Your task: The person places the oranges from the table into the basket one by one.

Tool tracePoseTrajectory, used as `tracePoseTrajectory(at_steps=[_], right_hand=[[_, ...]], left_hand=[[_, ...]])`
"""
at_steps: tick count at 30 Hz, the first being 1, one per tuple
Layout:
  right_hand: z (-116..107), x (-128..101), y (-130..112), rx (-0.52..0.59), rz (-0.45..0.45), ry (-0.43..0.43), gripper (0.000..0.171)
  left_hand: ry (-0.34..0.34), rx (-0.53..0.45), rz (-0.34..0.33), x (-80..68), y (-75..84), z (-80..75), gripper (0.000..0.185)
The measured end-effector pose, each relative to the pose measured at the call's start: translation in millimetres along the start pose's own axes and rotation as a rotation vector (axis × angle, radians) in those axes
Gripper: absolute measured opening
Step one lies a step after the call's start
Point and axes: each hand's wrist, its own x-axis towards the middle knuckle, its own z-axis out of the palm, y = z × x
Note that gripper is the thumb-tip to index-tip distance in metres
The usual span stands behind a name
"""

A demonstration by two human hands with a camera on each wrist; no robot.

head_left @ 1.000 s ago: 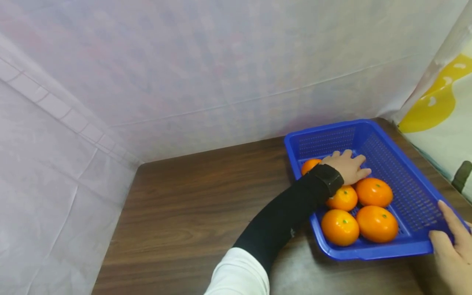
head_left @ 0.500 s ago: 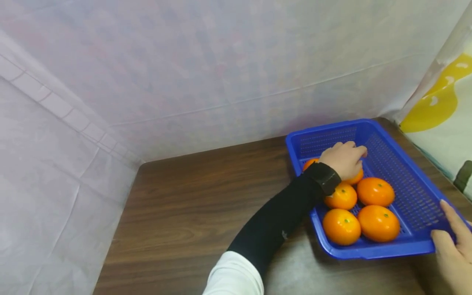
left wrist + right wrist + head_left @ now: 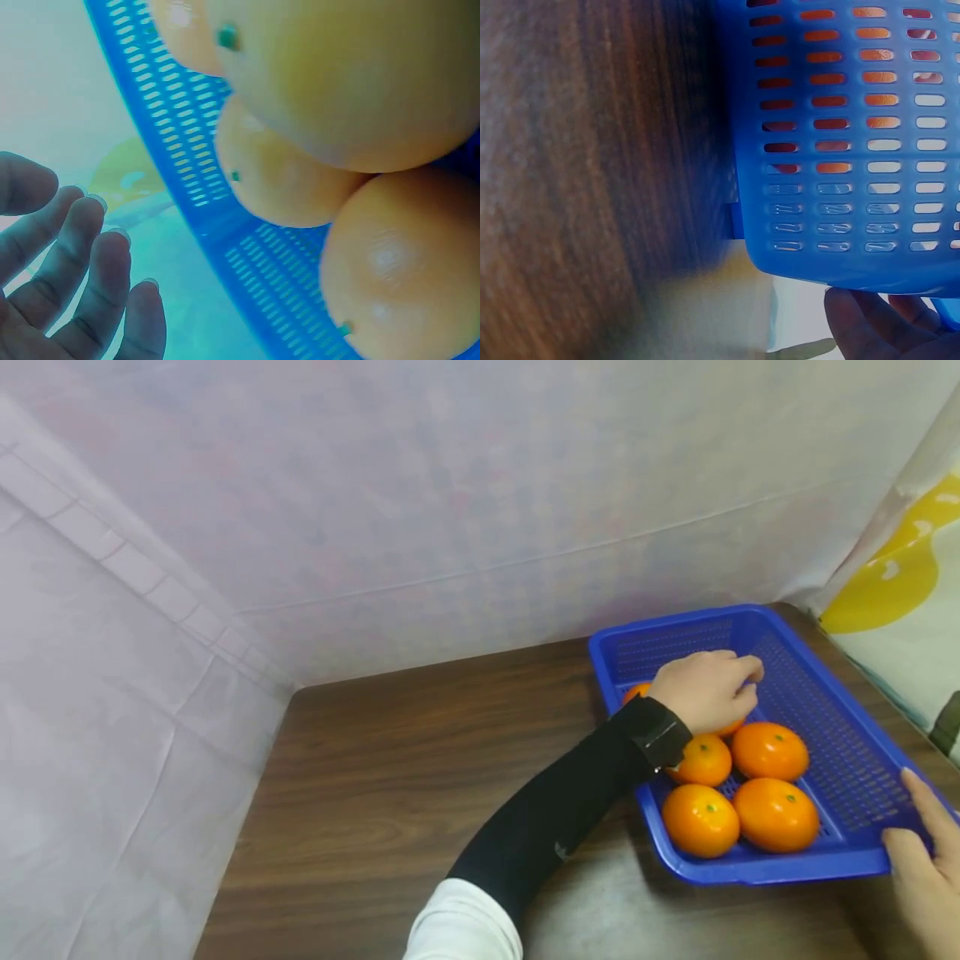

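Note:
A blue plastic basket (image 3: 847,714) holds several oranges (image 3: 776,815) in its left part. My left hand (image 3: 705,689) is over the basket among the fruit, and an orange shows partly beneath it. In the left wrist view the left hand (image 3: 82,277) has loosely bent fingers with nothing between them, apart from the oranges (image 3: 292,165). At the basket's near right corner my right hand (image 3: 926,877) grips the rim between thumb and fingers. The right wrist view shows the right hand's fingertips (image 3: 847,307) at the rim, beside the slotted wall (image 3: 810,262).
The basket stands on a brown wooden table (image 3: 390,777), near its back right corner. Pale sheeting (image 3: 450,527) hangs behind the table and at its left. A cloth with a yellow print (image 3: 885,585) hangs at the right.
My left hand's spread fingers have bent, and the hand has shifted slightly over the oranges. My right hand keeps its grip on the basket rim. The head view has shifted a little.

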Motion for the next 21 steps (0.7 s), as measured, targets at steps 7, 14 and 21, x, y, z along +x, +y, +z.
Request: tracePoseTrajectory(at_steps=[7, 14, 21], right_hand=[[2, 6, 2, -0.030, 0.030, -0.030, 0.071], [5, 11, 4, -0.008, -0.028, -0.001, 0.069], [0, 15, 0, -0.088, 0.000, -0.005, 0.070]], left_hand=[[0.018, -0.029, 0.044, -20.0, -5.1, -15.8, 0.032], [0.113, -0.038, 0.097, -49.6, -24.3, -21.9, 0.030], [0.219, -0.077, 0.115, -79.4, -44.5, -13.3, 0.025]])
